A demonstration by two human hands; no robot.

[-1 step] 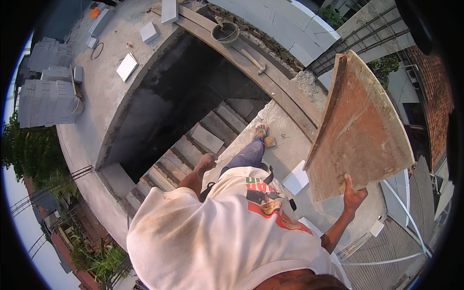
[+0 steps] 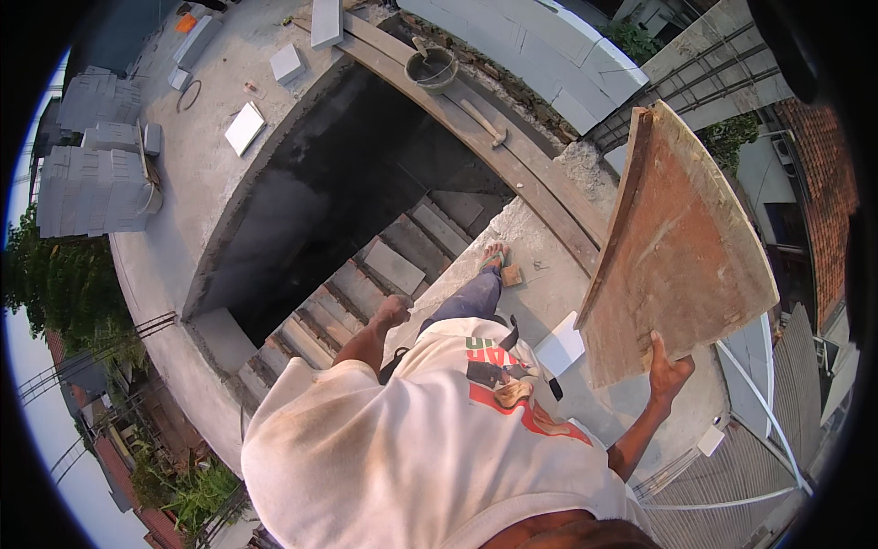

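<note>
My right hand (image 2: 670,371) grips the lower edge of a large worn plywood panel (image 2: 677,247), with the thumb lying on its reddish-brown face. A wooden batten (image 2: 615,220) runs along the panel's left edge. The panel stands tilted up at my right side. My left hand (image 2: 393,311) hangs in front of me at the left, over the side of the stairs. Its fingers are curled in, and whatever they may hold is too small to make out.
A dark stair opening (image 2: 311,174) with steps (image 2: 352,285) lies ahead and left. Long planks (image 2: 540,183) carry a mortar bucket (image 2: 431,69) and a hammer (image 2: 483,123). A white block (image 2: 560,346) lies near my feet. Block stacks (image 2: 91,192) stand far left; rooftops (image 2: 732,467) lie below right.
The view has shifted slightly. The panel sits a little lower and further left at its top, still in my right hand. My left hand has barely moved.
</note>
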